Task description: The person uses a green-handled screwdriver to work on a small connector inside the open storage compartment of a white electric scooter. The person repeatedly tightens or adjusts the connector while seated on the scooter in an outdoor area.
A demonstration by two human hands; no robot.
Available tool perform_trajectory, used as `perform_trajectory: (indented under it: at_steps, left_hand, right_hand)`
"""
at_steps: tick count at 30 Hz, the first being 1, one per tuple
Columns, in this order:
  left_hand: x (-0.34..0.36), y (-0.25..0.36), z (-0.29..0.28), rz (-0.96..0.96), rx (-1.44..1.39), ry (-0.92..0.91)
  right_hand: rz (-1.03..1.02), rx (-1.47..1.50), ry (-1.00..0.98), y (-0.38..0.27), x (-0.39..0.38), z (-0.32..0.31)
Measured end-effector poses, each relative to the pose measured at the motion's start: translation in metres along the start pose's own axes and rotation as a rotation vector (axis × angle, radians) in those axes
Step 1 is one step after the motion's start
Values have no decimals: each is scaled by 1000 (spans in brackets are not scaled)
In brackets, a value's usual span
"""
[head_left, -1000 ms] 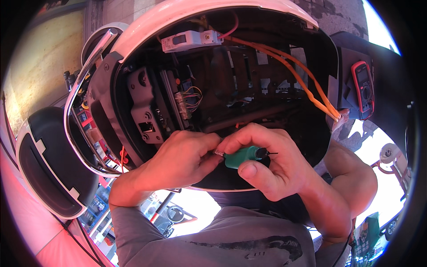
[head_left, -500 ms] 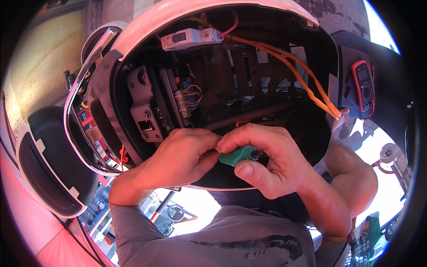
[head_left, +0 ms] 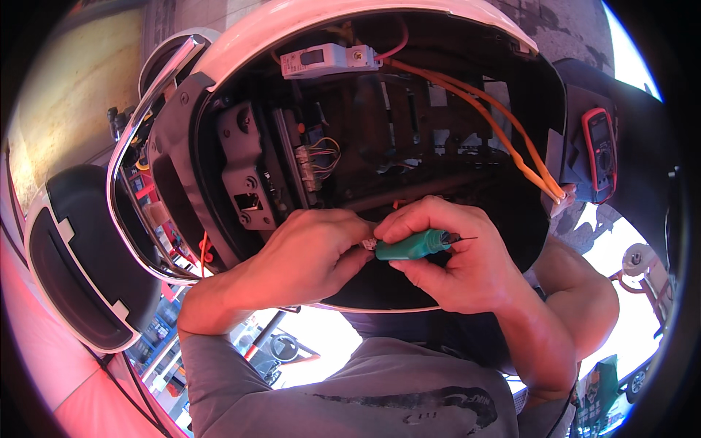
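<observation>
The uncovered white shell spreads beyond your hands, its cavity apparently giving you working room. Your left hand pinches at the fingertips; your right hand grasps with thumb and fingers. The green tube sits in that right-hand grip, between your hands, likely steadied against the small pale piece in your left pinch. Since half a second ago, more tube shows and your right thumb has met it.
</observation>
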State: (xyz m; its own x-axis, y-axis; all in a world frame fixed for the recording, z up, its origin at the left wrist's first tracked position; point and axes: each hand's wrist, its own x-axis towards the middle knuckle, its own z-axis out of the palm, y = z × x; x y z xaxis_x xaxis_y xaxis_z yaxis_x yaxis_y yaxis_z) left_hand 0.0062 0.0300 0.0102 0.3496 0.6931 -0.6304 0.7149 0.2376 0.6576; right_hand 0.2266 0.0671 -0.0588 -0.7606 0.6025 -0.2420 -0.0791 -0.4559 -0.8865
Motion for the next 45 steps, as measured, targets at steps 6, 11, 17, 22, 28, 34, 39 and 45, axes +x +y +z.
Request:
perform_trajectory:
  at_steps: [6,11,17,22,28,34,39,45]
  left_hand:
    - [0,-1,4,26,24,12]
    - [1,2,1,-16,63,-34]
    - [2,-1,5,6,21,65]
    - [2,-6,9,-9,104,2]
    - [0,-5,12,1,91,37]
    - [0,-5,11,34,41,-1]
    - [1,-5,9,34,-15,-2]
    - [1,-6,8,18,-19,-33]
  right_hand:
    - [-88,-17,20,5,1,3]
    - [14,-58,-11,-2,2,2]
    - [43,46,88,-1,2,5]
    - [125,36,42,-5,0,4]
    - [3,-54,44,0,-1,2]
    - [39,-66,11,-4,-3,-1]
    - [30,40,50,-1,-2,2]
    - [45,30,56,1,-1,5]
